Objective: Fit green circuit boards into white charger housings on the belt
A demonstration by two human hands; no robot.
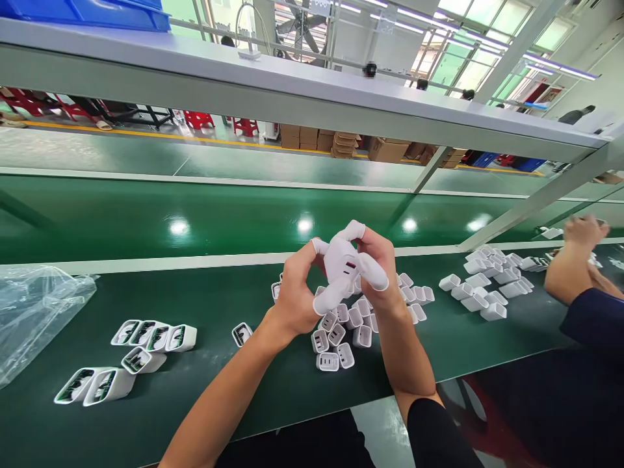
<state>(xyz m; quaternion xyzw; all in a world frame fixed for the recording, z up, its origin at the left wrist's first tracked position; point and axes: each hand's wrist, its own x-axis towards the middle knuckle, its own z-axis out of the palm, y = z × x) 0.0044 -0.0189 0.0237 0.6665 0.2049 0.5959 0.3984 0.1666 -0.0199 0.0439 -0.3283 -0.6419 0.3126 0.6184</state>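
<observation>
Both hands meet in front of me above the green work surface, with white covers on several fingertips. Between them is a white charger housing (342, 261) with small port slots, one showing red. My left hand (297, 286) grips its left side, thumb below. My right hand (377, 260) closes on it from the right. The fingers hide part of the housing. Under the hands lies a cluster of similar white housings (328, 361), some with slots facing up. A single housing (242, 334) with a circuit board inside lies left of my left forearm.
Several open housings with green boards (110, 385) lie at the left, near a clear plastic bag (39, 318). Another pile of white housings (480, 292) sits right, by a co-worker's hand (585, 234). A shelf (292, 84) crosses above, carrying a blue bin (88, 14).
</observation>
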